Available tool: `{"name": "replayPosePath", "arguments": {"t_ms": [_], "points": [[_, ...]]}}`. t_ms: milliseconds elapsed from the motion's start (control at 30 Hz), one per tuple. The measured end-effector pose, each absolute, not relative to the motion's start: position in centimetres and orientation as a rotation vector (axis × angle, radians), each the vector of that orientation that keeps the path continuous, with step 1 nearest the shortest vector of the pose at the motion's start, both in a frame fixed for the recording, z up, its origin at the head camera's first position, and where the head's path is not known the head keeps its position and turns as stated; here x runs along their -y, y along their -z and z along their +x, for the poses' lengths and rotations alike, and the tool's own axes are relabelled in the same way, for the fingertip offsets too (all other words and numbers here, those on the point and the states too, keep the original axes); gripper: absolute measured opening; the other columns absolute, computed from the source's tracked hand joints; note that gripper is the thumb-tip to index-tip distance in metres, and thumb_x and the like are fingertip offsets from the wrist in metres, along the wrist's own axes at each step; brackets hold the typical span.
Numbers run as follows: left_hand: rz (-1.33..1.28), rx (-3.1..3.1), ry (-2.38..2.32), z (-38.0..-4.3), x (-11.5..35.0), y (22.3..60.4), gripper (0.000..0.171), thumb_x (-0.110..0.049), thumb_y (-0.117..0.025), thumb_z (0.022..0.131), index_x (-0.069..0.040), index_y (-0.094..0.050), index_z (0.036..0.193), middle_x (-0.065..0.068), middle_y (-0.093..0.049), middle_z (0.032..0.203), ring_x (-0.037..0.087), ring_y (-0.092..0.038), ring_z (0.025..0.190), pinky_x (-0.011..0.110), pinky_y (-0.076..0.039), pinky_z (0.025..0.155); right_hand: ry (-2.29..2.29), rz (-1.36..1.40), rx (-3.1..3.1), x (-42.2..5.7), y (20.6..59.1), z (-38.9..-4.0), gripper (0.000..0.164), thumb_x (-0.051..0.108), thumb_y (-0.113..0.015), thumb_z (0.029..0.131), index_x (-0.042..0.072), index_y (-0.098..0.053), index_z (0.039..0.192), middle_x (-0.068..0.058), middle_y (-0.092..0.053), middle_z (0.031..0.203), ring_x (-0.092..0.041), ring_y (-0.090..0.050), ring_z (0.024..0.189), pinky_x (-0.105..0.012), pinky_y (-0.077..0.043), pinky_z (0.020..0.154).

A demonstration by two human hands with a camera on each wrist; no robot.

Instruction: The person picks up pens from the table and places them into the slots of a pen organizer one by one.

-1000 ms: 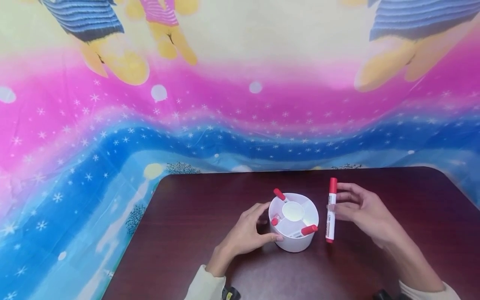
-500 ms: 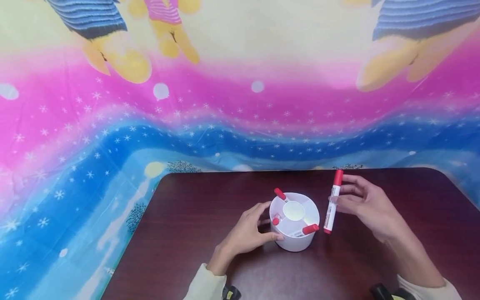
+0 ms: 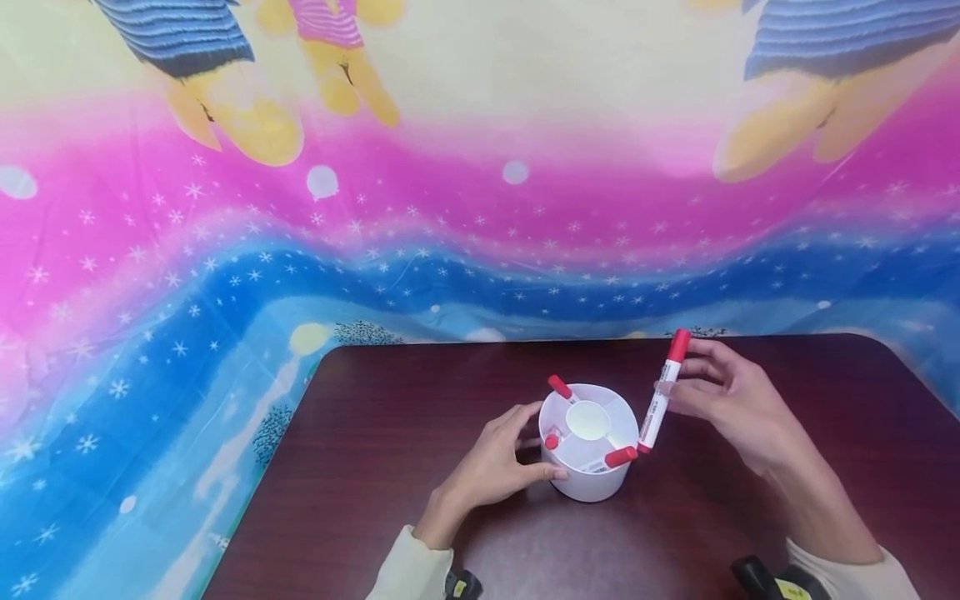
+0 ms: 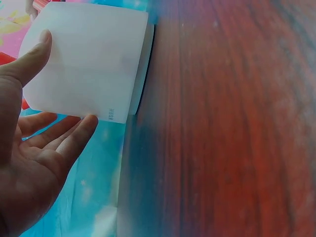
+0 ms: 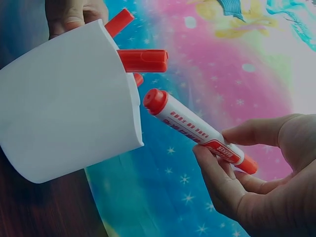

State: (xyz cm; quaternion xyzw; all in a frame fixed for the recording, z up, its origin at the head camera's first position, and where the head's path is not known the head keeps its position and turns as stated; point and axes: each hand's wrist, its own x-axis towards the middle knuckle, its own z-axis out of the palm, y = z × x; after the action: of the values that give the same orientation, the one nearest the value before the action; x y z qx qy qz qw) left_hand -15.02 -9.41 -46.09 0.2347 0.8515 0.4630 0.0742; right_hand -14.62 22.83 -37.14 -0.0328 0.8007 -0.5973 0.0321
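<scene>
A round white pen holder (image 3: 594,488) with a central round well and divided compartments stands on the table. Three red-capped markers lean in its outer compartments; one cap (image 3: 621,457) juts over the near right rim. My left hand (image 3: 491,462) grips the holder's left side, thumb on the near wall, as the left wrist view shows on the holder's white wall (image 4: 89,64). Right of it, my right hand (image 3: 738,408) pinches a red-and-white marker (image 3: 660,404) between thumb and fingers, cap up. The marker is tilted, its red lower end (image 5: 155,101) close beside the holder's rim.
The dark brown wooden table (image 3: 360,467) extends around the holder, its far edge meeting a colourful printed cloth (image 3: 480,208). A dark strap device (image 3: 772,579) sits on the right wrist, below a pale sleeve (image 3: 855,575).
My right hand has lifted the marker slightly and tipped it, so its lower end has swung left toward the holder's rim. The left hand and the holder have stayed in place.
</scene>
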Motion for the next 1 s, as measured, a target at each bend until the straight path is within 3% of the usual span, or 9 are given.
{"name": "replayPosePath", "arguments": {"t_ms": [600,1000], "points": [[0.706,-2.556,-1.382,-15.1,9.4,46.2,0.093,-0.043,-0.094,0.083,-0.026,-0.046,0.161,-0.001,-0.062,0.144,0.012,-0.071,0.125,0.024,-0.06,0.101,1.951,-0.062,-2.392,-22.2,37.8,-14.8,0.053,0.012,-0.077,0.101,0.006,-0.045,0.143,0.005,-0.065,0.108,-0.005,-0.079,0.094,-0.022,-0.065,0.084],[0.72,-2.563,-1.375,-15.2,9.5,46.3,0.092,-0.042,-0.094,0.084,-0.025,-0.046,0.161,-0.001,-0.063,0.142,0.013,-0.072,0.123,0.023,-0.06,0.101,1.973,-0.095,-2.363,-21.6,38.3,-14.8,0.047,0.009,-0.073,0.102,-0.002,-0.046,0.14,0.0,-0.066,0.108,-0.008,-0.078,0.095,-0.027,-0.066,0.086]]}}
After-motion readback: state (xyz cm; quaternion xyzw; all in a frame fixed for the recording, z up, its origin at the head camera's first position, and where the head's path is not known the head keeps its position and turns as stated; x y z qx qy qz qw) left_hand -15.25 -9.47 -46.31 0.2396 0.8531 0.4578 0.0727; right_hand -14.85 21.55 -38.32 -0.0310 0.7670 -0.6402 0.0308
